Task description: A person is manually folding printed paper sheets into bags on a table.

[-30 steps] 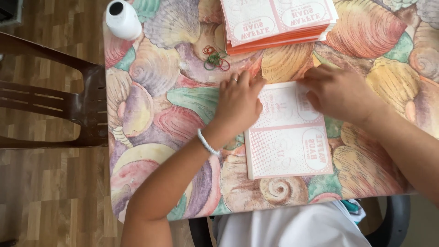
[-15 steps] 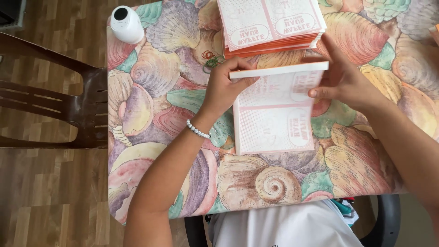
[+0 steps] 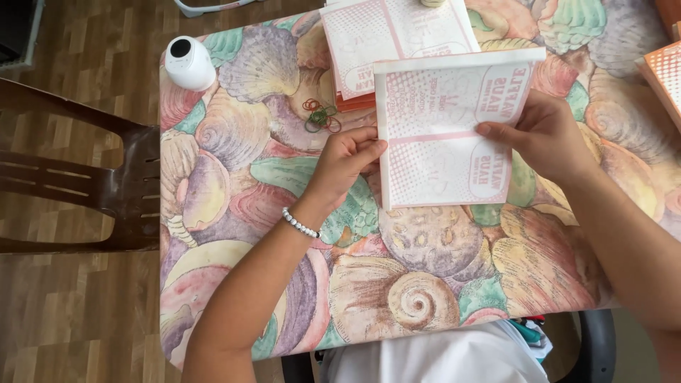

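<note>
A table (image 3: pixel 234 213) covered by a cloth printed with large seashells in pink, green and purple fills most of the view, standing on a wooden plank floor (image 3: pixel 64 312). To its left a dark brown plastic chair (image 3: pixel 106 188) stands just beside the table edge.

On the table, at the top middle, lies a stack of pink-and-white printed paper sheets (image 3: pixel 386 35) with an orange edge showing underneath. A second orange stack (image 3: pixel 667 74) is cut off by the right border.

In front of the stack, a pink-and-white printed paper sheet (image 3: pixel 443 135) is held up over the middle of the table, its top edge folded or curled over towards the viewer. The left hand (image 3: pixel 347 163) pinches the sheet's left edge, thumb on the printed face and fingers curled behind; a white bead bracelet (image 3: pixel 299 223) sits on that wrist. The right hand (image 3: pixel 543 135) grips the sheet's right edge, thumb laid flat on the face and fingers behind the paper.

At the table's top left corner stands a small white rounded device with a dark round top (image 3: pixel 188 62). Between it and the held sheet, a little heap of red and green rubber bands (image 3: pixel 320 115) lies on the cloth, just above the left hand.
</note>
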